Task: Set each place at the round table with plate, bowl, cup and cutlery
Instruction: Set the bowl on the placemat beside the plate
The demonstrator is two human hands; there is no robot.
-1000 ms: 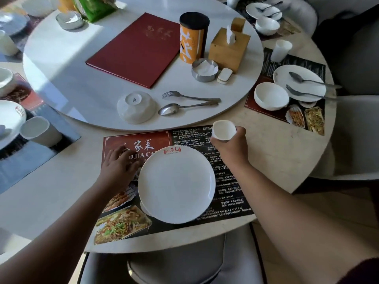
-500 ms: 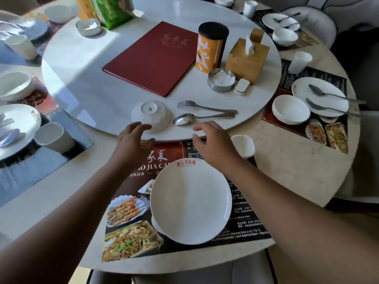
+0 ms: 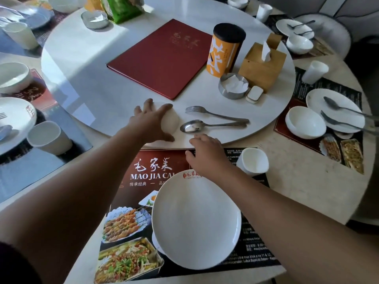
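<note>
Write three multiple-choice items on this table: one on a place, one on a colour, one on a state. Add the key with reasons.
1. Where does the nearest cup stand?
A) on a chair
B) on the placemat, beside the right hand
C) on the floor

2. The menu folder on the turntable is
A) green
B) white
C) dark red

3. The left hand
A) grips the bowl
B) hangs idle
C) holds a knife

Key: 1 B, the cup sits on the placemat's far right corner. 2 C, its cover is dark red. 3 A, fingers and thumb curl round the bowl.
</note>
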